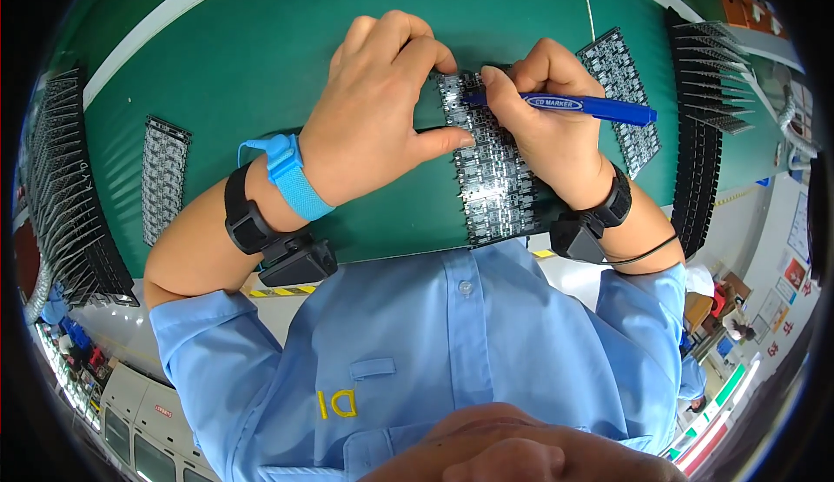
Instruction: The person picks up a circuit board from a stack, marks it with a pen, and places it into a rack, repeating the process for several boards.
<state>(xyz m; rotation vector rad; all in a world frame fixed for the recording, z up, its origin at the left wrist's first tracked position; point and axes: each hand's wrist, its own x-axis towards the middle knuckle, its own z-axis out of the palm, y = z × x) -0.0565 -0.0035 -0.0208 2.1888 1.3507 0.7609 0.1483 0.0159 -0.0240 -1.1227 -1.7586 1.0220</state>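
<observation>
Green tabletop (252,73), 2 black racks (698,186) at its sides, circuit-board panel (493,182) between.

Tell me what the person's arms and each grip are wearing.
Light-blue sleeves end near the elbows. The left arm has a bright-blue woven strap and a black band with a boxy black device. The right arm has a similar black band and device, plus a thin black cable. Neither grip is gloved.

The counter (243,65) is green, the marker (618,110) deep blue, the circuit board (495,179) black and silver in repeating rows, the shirt (391,325) light blue, the wrist strap (298,183) bright blue.
</observation>
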